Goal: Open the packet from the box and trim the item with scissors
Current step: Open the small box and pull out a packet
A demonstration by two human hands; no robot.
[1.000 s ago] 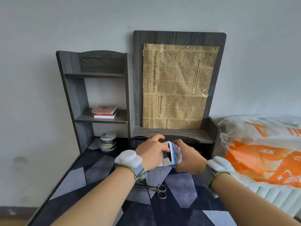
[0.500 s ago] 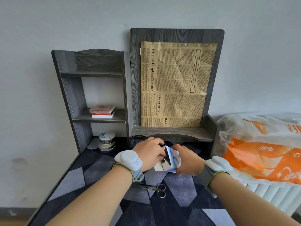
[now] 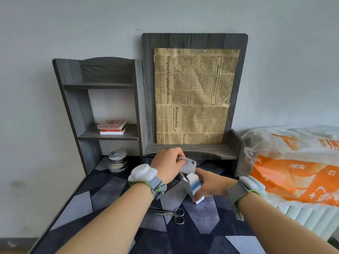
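Note:
My right hand (image 3: 211, 184) grips a small white box with a blue stripe (image 3: 193, 186), tilted with its open top toward the left. Just above that opening, my left hand (image 3: 168, 165) pinches a flat white packet (image 3: 189, 165), which is partly out of the box. Small metal scissors (image 3: 172, 214) lie shut on the patterned tabletop (image 3: 110, 191), in front of both hands and between my forearms. Each wrist wears a white band.
A grey shelf unit (image 3: 99, 110) stands at the back left with red and white books (image 3: 111, 127) and stacked round tins (image 3: 117, 162). A board with newspaper (image 3: 194, 96) leans behind my hands. An orange and white plastic bag (image 3: 293, 169) fills the right side.
My left hand has pulled the packet up out of the box. The right hand has lowered and tilted the box toward the table.

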